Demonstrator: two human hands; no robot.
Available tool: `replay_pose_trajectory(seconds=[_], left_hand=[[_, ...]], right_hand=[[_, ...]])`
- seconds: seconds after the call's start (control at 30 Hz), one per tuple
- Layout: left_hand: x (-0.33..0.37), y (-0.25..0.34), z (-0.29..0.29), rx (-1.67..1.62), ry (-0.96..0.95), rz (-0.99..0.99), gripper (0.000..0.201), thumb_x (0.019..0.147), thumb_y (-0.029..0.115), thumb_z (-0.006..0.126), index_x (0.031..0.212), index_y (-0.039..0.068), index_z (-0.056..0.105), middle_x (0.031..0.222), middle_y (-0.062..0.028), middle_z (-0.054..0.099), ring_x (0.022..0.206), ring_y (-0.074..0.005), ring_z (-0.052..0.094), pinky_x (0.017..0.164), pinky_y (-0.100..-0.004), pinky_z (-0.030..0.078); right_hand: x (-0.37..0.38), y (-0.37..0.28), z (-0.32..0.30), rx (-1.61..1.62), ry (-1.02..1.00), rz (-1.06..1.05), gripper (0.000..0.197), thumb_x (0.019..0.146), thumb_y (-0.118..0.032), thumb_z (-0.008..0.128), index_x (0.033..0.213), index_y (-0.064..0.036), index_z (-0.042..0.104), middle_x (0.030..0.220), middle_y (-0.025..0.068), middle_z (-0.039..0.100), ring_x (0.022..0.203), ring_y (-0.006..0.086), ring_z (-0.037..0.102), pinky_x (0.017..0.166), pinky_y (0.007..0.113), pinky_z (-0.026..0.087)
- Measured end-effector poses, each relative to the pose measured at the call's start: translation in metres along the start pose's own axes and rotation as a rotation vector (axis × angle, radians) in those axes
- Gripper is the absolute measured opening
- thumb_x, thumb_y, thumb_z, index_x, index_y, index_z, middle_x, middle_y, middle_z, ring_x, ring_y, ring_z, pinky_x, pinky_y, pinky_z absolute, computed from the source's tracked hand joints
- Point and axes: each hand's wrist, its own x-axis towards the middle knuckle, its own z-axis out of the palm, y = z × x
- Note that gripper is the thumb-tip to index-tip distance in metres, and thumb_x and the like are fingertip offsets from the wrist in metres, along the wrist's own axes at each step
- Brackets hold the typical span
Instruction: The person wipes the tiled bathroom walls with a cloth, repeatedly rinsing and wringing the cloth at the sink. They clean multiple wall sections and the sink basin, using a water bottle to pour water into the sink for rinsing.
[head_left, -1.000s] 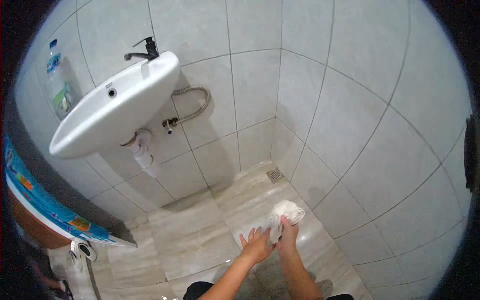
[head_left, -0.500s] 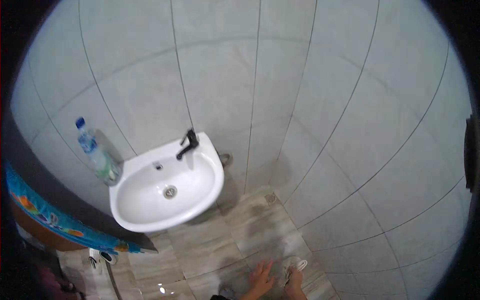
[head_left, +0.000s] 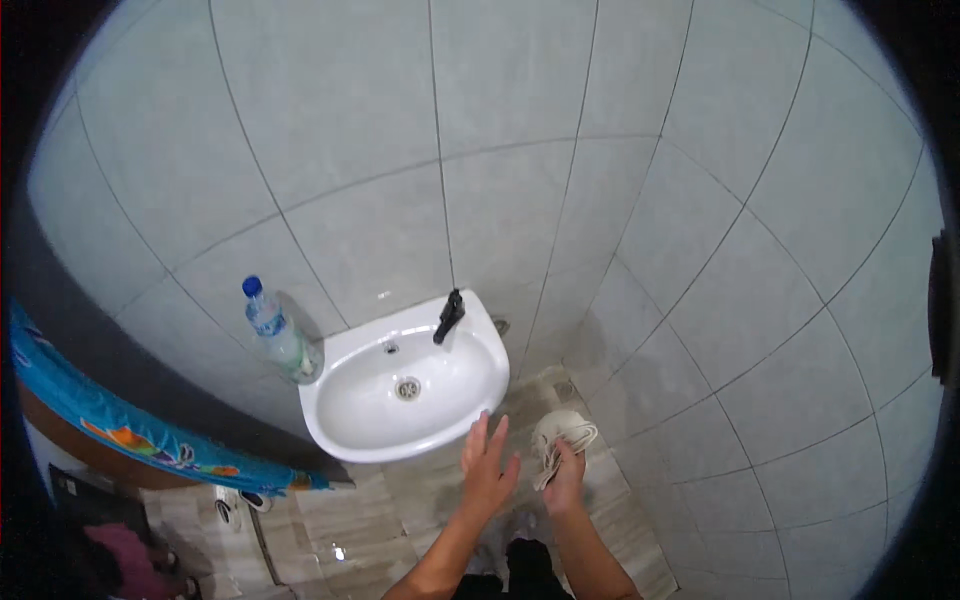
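My right hand (head_left: 568, 482) is closed round a bunched cream cloth (head_left: 566, 432), held out over the floor to the right of the sink. Folds of the cloth stick out past my fingers. My left hand (head_left: 487, 468) has its fingers spread and holds nothing; its fingertips reach the front right rim of the white sink (head_left: 465, 425) in the picture, and I cannot tell whether they touch it. A black tap (head_left: 449, 317) stands at the sink's back right corner. On its left corner stands a clear plastic bottle (head_left: 281, 333) with a blue cap.
Grey tiled walls (head_left: 540, 220) meet in a corner right of the sink. A blue patterned cloth (head_left: 150, 430) hangs at the left. White shoes (head_left: 240, 503) and a pink item (head_left: 125, 560) lie on the left. The floor (head_left: 370, 510) has wood-look tiles, with a drain (head_left: 565, 391) in the corner.
Both hands have come up from the lower edge toward the sink, the cloth still in my right hand. The view has shifted, so the sink now appears further right.
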Motion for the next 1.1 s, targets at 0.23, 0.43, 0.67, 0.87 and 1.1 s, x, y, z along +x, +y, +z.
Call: replay_pose_trajectory(seconds=[0.23, 0.43, 0.67, 0.87, 1.1], left_hand=[[0.12, 0.029, -0.059, 0.09, 0.133, 0.087, 0.061, 0.08, 0.024, 0.058, 0.136, 0.012, 0.035, 0.145, -0.024, 0.011, 0.131, -0.0444, 0.012, 0.102, -0.0547, 0.015], [0.212, 0.029, -0.139, 0.384, 0.328, 0.119, 0.067, 0.08, 0.026, 0.059, 0.138, 0.014, 0.03, 0.145, -0.0257, 0.003, 0.131, -0.0473, 0.008, 0.105, -0.0516, 0.012], [0.295, 0.039, -0.217, 0.551, 0.67, 0.016, 0.067, 0.084, 0.034, 0.051, 0.141, 0.015, 0.022, 0.146, -0.0225, -0.001, 0.133, -0.0452, -0.001, 0.102, -0.0597, 0.0], [0.299, 0.011, -0.239, 0.551, 0.607, 0.031, 0.062, 0.088, 0.039, 0.043, 0.141, 0.013, 0.024, 0.148, -0.0161, 0.008, 0.135, -0.0367, 0.006, 0.102, -0.0591, -0.002], [0.253, 0.014, -0.312, 0.382, 0.59, 0.175, 0.052, 0.087, 0.031, 0.046, 0.133, 0.01, 0.038, 0.144, -0.0122, 0.025, 0.132, -0.035, 0.018, 0.104, -0.0537, 0.005]], right_hand=[[0.057, -0.062, 0.157, 0.166, -0.253, -0.215, 0.036, 0.087, -0.01, 0.049, 0.121, -0.0013, 0.044, 0.112, 0.0093, 0.053, 0.101, 0.0211, 0.053, 0.085, 0.032, 0.043], [0.118, -0.083, 0.316, 0.003, -0.431, -0.5, 0.043, 0.09, -0.019, 0.05, 0.126, 0.002, 0.04, 0.122, 0.0104, 0.049, 0.112, 0.0211, 0.048, 0.093, 0.03, 0.037], [0.116, -0.089, 0.448, -0.782, -0.112, -1.673, 0.047, 0.084, -0.019, 0.052, 0.129, -0.0074, 0.043, 0.131, 0.0137, 0.043, 0.123, 0.0287, 0.036, 0.102, 0.047, 0.024], [0.155, -0.045, 0.442, -0.95, -1.06, -1.844, 0.044, 0.081, -0.018, 0.052, 0.125, -0.0241, 0.051, 0.13, 0.0121, 0.044, 0.122, 0.0239, 0.038, 0.099, 0.052, 0.023], [0.047, -0.146, 0.557, -0.71, -0.118, -1.969, 0.049, 0.082, -0.021, 0.052, 0.131, -0.0255, 0.045, 0.144, 0.008, 0.028, 0.133, 0.0331, 0.021, 0.102, 0.055, 0.014]])
